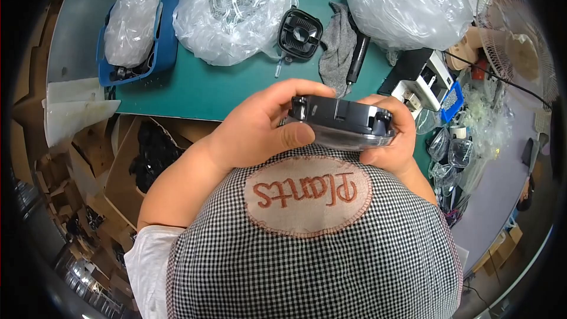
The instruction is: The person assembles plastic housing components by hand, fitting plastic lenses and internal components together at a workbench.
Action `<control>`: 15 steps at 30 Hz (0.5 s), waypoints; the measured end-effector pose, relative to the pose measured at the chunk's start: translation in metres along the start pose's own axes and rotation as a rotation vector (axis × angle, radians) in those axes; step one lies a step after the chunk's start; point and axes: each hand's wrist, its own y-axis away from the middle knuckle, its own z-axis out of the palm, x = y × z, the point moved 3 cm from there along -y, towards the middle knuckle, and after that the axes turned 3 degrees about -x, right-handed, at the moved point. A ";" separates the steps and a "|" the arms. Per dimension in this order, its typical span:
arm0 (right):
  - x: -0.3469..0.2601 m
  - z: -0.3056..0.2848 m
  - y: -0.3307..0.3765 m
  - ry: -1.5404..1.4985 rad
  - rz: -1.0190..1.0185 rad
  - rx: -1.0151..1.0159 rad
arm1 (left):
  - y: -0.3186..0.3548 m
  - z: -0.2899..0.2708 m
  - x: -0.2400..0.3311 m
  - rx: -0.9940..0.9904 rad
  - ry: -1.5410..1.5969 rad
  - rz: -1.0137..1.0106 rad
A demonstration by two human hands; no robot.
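Desk [236,91]: clear bags sit along its far edge, a matching black part [300,34] between them. You hold the black lamp housing [342,123] above the near edge, left hand [260,127] and right hand [393,136] clamped on opposite ends. Keep it level, thumbs off the clear lens.
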 end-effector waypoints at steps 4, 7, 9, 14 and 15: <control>0.001 0.008 0.005 -0.051 -0.013 -0.004 | 0.002 0.001 -0.003 -0.025 0.061 0.021; 0.004 0.007 0.007 -0.123 0.031 0.067 | 0.001 0.001 -0.001 -0.020 -0.010 -0.020; 0.006 0.003 0.006 -0.136 0.056 0.085 | -0.002 0.001 0.004 -0.005 -0.036 -0.038; 0.004 -0.002 0.001 -0.148 0.046 0.078 | -0.008 -0.001 0.015 0.013 -0.251 -0.017; -0.004 0.001 0.006 -0.133 0.027 0.084 | -0.004 0.004 0.022 -0.001 -0.263 0.000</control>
